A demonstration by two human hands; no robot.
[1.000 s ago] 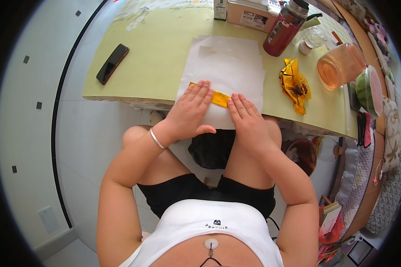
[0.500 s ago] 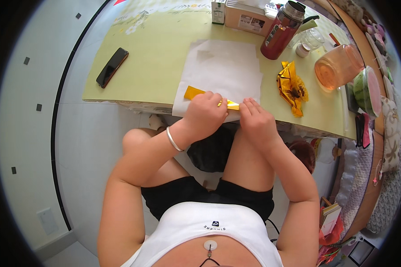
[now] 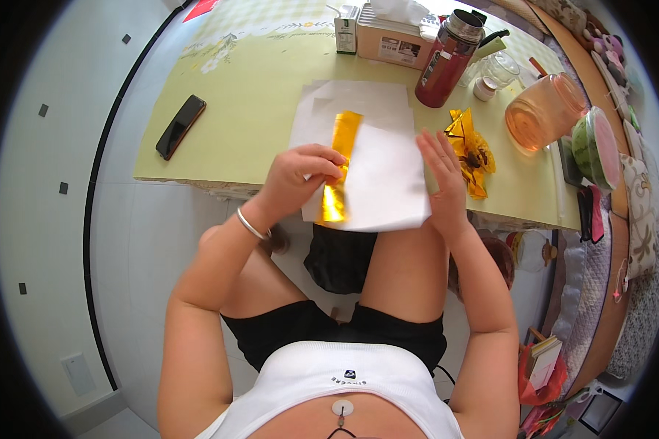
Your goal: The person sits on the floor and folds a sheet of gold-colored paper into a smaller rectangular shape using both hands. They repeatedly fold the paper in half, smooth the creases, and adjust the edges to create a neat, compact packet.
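Gold foil strip [image 3: 346, 139]: probably light, thin, slick, creases easily; best gripped by a long edge near mid-length. Looks narrow, shiny, glare at near end. It's over white paper [image 3: 388, 146] on the worktop [image 3: 249, 146]. Left hand [image 3: 296, 173]: fingers pinching strip's middle. Right hand [image 3: 447, 189]: fingers extended by paper's right edge; contact unclear.

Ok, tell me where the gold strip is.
In the head view, the gold strip is near the centre, held in the left hand mostly over the white paper's left half; the right hand is by the paper's right edge.
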